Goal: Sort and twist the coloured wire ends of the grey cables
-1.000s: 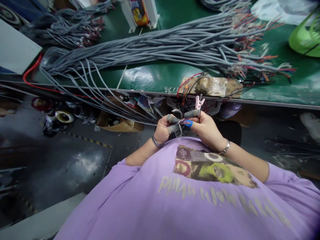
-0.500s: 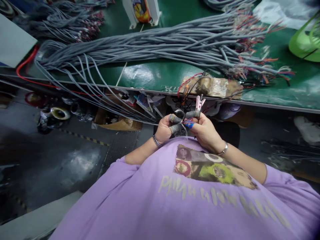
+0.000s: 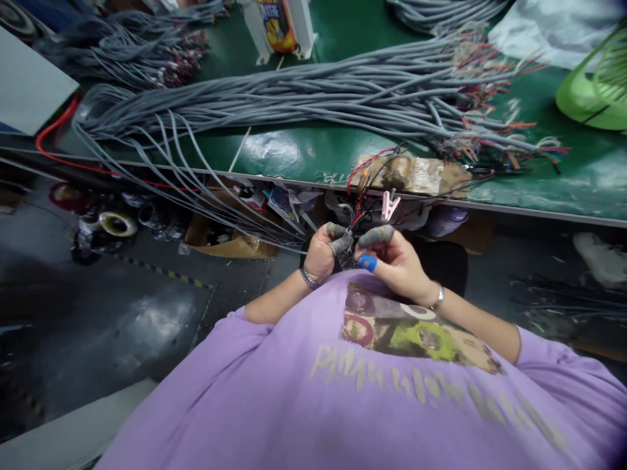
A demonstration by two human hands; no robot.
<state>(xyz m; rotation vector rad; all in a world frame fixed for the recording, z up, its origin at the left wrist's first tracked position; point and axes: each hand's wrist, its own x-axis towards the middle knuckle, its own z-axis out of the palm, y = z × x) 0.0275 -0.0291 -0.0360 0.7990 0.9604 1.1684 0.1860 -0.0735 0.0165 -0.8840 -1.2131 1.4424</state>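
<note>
My left hand is closed in a pinch on the stripped end of a grey cable, just in front of my shirt. Grey covers wrap its thumb and forefinger. Thin colored wires fan out above the pinch. My right hand is close by on the right, its grey-covered forefinger and blue-taped thumb apart, with nothing visible between them. Beyond it a pink clip is at the bench edge. Several grey cables run down from the bench toward my left hand.
A thick bundle of grey cables with stripped ends lies across the green bench. A taped block sits at the bench edge. A green basket stands at the right. Under the bench are a cardboard box and wire spools.
My right hand's fingers have parted and let go of the colored wires, which now point up and away. My left hand keeps its pinch. The pink clip now shows clear of my right hand.
</note>
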